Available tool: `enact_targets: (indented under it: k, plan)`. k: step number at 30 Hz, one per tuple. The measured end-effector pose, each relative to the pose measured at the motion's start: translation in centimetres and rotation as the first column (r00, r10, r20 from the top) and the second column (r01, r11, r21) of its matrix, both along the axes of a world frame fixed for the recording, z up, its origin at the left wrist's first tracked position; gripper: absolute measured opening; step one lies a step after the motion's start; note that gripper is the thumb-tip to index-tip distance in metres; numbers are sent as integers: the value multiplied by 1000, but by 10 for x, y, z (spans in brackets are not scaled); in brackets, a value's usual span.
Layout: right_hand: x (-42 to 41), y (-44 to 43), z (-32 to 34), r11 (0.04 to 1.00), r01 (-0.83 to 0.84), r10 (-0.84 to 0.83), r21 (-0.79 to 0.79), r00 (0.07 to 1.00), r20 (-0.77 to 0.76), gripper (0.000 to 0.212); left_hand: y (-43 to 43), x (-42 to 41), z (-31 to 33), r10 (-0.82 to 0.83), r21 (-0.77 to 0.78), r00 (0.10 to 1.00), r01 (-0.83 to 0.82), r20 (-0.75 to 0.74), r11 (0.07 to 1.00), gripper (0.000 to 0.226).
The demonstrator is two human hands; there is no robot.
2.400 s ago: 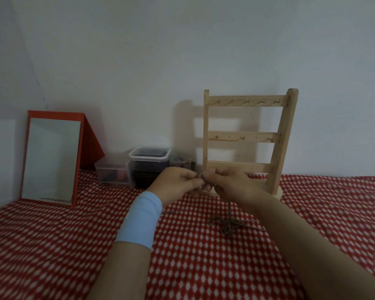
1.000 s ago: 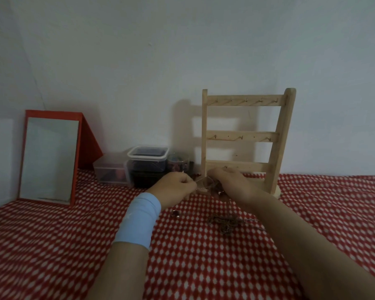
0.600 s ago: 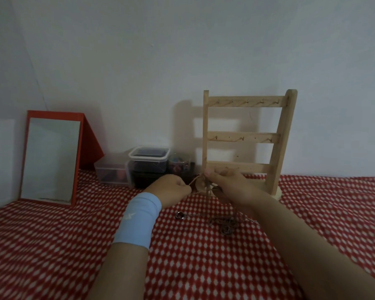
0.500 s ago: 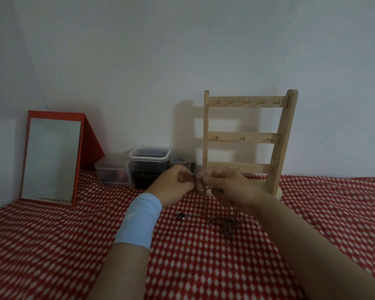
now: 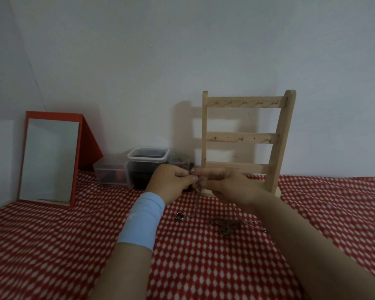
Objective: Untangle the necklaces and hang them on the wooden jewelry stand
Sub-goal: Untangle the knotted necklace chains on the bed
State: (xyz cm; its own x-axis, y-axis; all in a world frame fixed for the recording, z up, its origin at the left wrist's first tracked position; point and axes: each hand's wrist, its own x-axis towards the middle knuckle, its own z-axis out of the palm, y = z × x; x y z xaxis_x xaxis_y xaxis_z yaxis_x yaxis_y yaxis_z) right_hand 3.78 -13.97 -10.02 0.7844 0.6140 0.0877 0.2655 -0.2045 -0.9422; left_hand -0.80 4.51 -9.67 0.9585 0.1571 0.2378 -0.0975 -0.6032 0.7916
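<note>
Hands are meeting in the middle of the head view, just in front of the foot of the wooden jewelry stand. The left hand is curling its fingers and pinching the top end of a thin necklace chain between thumb and fingertips. The right hand is pinching the same chain right beside it, so the fingertips of both hands are almost touching.

From this pinch the chain is hanging down to the red checked cloth. There a small round pendant is lying on the cloth, below the left hand. To the right of the pendant a tangled heap of necklaces is lying on the cloth, near the right forearm. Whether the held chain is joining this heap, I cannot tell.

The stand is standing upright close to the white wall and is showing three crossbars with small hooks. A light blue wristband is sitting on the left wrist. Left of the stand, a clear plastic box with a white-rimmed lid is standing beside a lower clear box. Further left, a mirror in a red frame is leaning back on its red support.
</note>
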Motion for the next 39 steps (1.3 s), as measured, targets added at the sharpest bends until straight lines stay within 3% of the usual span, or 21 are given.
enact_targets:
  k: [4, 7, 9, 12, 17, 21, 25, 32, 37, 39]
  plan:
    - [2, -3, 0, 995, 93, -92, -19, 994, 64, 27, 10, 1, -3, 41, -227, 996, -59, -84, 972, 17]
    - [4, -6, -1, 986, 165, -166, 16, 983, 79, 12, 12, 1, 0, 6, -607, 995, -63, -96, 792, 23]
    - [5, -7, 0, 985, 169, -170, 17, 981, 91, 13, 10, 3, 2, -32, -757, 991, -77, -128, 649, 29]
    - [2, -3, 3, 986, 163, -164, 18, 986, 25, 16, 2, 3, 1, -158, -856, 975, -54, -156, 514, 38]
    - [7, -1, 1, 986, 153, -147, 58, 984, -98, 26, -2, 0, -2, -231, -906, 965, -14, -122, 422, 39]
    - [3, -1, 2, 987, 57, -22, 148, 972, -233, 28, -5, 0, -2, -264, -904, 960, 29, -93, 427, 38]
    - [2, -3, 3, 995, 73, -65, 70, 991, -113, 27, -9, -3, 0, -276, -926, 959, 54, -55, 374, 35]
    - [0, -4, 7, 987, 160, -160, 10, 987, 7, 22, -3, -2, 9, -231, -852, 972, 77, -52, 517, 30]
    - [-5, 1, 8, 989, 141, -135, -47, 986, 99, 17, -1, 1, 4, -219, -784, 972, 71, -84, 616, 27]
    - [-3, 3, 4, 984, 155, -141, -87, 978, 154, 14, -2, 2, 4, -208, -784, 977, 97, -42, 613, 25]
